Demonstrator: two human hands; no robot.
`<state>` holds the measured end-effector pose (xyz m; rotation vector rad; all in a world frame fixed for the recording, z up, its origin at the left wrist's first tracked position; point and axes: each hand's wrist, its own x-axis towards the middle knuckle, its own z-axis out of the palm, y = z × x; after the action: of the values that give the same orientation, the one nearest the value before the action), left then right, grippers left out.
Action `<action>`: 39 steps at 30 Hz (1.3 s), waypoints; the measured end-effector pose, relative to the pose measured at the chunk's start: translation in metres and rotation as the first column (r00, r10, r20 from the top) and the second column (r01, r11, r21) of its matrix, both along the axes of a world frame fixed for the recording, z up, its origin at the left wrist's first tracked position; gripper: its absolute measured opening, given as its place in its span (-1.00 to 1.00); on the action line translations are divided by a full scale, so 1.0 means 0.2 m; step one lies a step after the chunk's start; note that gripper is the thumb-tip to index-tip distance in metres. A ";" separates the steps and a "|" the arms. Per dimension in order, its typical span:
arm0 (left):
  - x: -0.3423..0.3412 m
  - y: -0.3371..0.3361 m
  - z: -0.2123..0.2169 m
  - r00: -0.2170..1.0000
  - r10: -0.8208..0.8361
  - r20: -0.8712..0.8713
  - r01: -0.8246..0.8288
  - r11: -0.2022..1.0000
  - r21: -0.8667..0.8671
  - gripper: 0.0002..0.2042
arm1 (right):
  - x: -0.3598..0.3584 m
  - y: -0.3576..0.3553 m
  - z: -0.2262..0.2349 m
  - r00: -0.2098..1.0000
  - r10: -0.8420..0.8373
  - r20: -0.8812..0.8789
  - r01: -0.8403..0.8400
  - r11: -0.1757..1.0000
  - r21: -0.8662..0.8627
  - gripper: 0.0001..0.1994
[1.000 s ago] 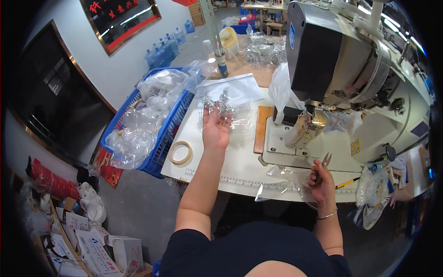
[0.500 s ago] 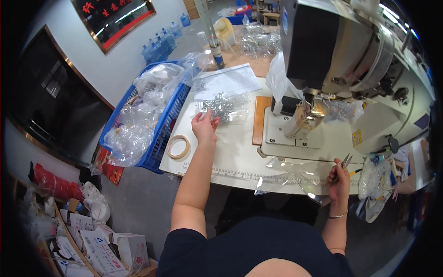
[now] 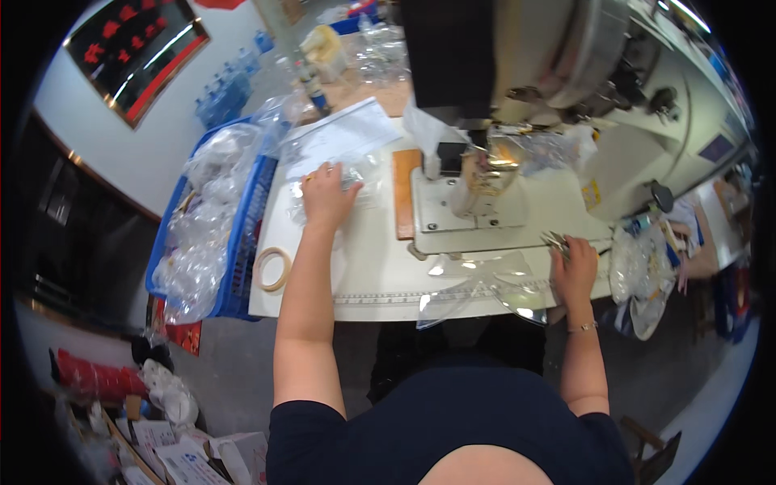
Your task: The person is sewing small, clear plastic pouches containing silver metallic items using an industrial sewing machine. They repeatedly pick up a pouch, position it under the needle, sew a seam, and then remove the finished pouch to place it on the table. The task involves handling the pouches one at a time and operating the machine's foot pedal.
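Observation:
My left hand (image 3: pixel 326 199) lies palm down, fingers stretched, over a clear plastic bag (image 3: pixel 368 179) of small shiny pieces on the white sewing table (image 3: pixel 364 275). The hand hides much of the bag. At the table's right front, my right hand (image 3: pixel 575 273) is closed round small metal scissors (image 3: pixel 554 240), their blades poking out past the fingers. Between my hands, a curved sheet of clear plastic (image 3: pixel 477 284) lies at the front edge, across a printed ruler strip. Behind it stands the sewing machine (image 3: pixel 477 190), with a wooden strip (image 3: pixel 403 194) beside its metal bed.
A blue basket (image 3: pixel 257 202) heaped with clear plastic stands against the table's left side. A tape roll (image 3: pixel 263 279) lies at the left front corner, and a paper sheet (image 3: pixel 343 129) farther back. More plastic bags (image 3: pixel 634 267) hang by the right edge.
My left hand has turned palm down and flattened over the bag of small pieces. My right hand has turned knuckles up, still holding the scissors. The whole view has shifted.

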<state>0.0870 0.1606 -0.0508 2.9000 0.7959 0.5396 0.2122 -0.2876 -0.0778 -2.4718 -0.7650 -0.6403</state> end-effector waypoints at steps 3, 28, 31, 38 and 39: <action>0.02 -0.06 0.01 0.997 0.065 -0.039 -0.058 0.987 0.151 -0.35 | 0.01 0.01 -0.02 0.997 -0.042 0.064 0.046 0.997 -0.059 -0.68; 0.00 -1.14 -0.13 0.786 -0.511 0.347 0.608 0.742 -0.283 -0.71 | -0.07 0.21 0.12 0.678 0.573 -0.461 -0.650 0.760 -0.011 -0.70; -0.01 -1.14 -0.13 0.729 -0.566 0.386 0.666 0.716 -0.209 -0.73 | -0.10 0.18 0.16 0.226 0.740 -0.634 -0.403 0.664 0.630 -0.58; -0.33 -0.93 0.17 0.548 -0.536 0.642 0.568 0.802 0.185 -0.89 | 0.04 0.18 0.03 -0.183 0.832 -0.523 0.093 0.544 0.834 -0.65; -0.41 -0.88 0.23 0.556 -0.279 0.783 0.580 0.805 -0.124 -0.91 | 0.07 0.18 0.07 -0.108 0.764 -0.636 -0.074 0.631 0.772 -0.67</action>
<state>0.0047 -0.0159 -0.0038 2.0679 0.0102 1.2142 0.2265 -0.2511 -0.0635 -1.2567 -0.5965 1.0489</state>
